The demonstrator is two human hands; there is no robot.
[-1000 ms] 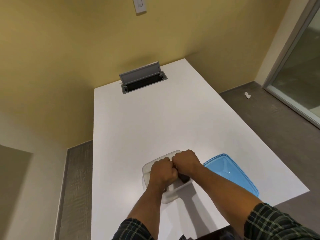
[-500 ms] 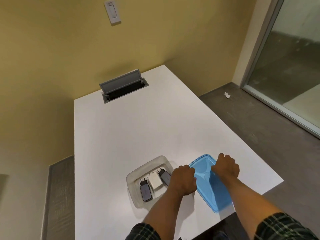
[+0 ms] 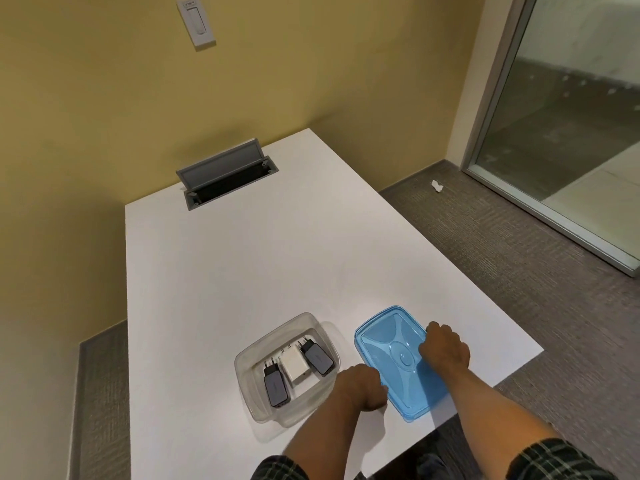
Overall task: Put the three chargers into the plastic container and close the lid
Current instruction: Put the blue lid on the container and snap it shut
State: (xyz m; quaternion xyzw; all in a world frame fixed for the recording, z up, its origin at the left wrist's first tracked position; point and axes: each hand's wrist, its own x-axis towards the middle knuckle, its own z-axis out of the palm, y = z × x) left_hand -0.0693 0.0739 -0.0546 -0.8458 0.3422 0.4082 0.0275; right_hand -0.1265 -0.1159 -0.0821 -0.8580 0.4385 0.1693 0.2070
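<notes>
The right hand has its fingers curled down over the right edge of the flat translucent blue plastic lid, gripping that side. The left hand is curled at the lid's near left edge, fingers bent under; from here I cannot tell whether they have hold of it or only touch it. The lid lies flat on the white rectangular table, just to the right of the clear plastic container, which stands open. Inside it lie three chargers side by side, prongs pointing away: a dark grey charger on the left, a white square charger in the middle, and a second dark grey charger on the right.
</notes>
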